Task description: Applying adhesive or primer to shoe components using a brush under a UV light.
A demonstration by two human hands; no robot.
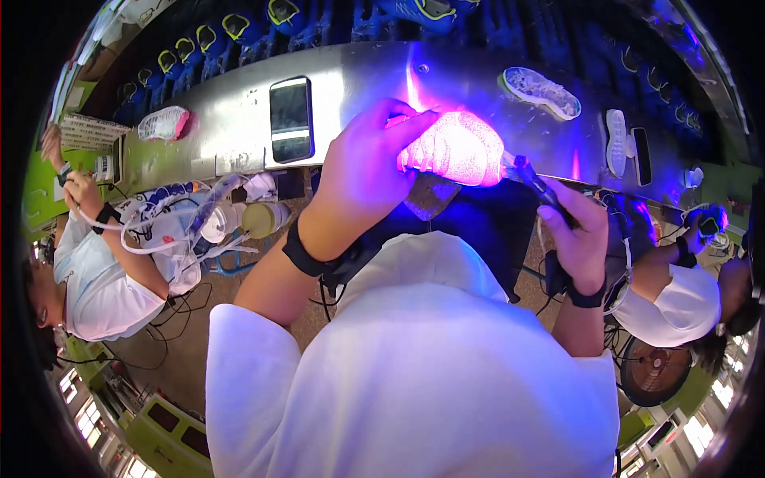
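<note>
My left hand [362, 163] grips a shoe upper [466, 147] from its left end, with the fingers bent over it. Pink-violet light makes the upper glow, and its fine surface detail is washed out. In my right hand [578, 231] is a slim tool with a dark handle [532, 180], perhaps a brush. Its tip meets or nearly meets the right end of the upper; contact is hard to tell in the glare. Both hands are closed, just over the near edge of the metal bench [358, 76]. Dark wristbands circle both wrists.
On the bench lie a smartphone [292, 119], a pink-and-white shoe piece [163, 124], a shoe sole [542, 93], a narrow white sole [616, 143] and a dark phone [641, 155]. Blue shoes [235, 28] line the far rack. Co-workers sit left and right. A pot [263, 220] stands left.
</note>
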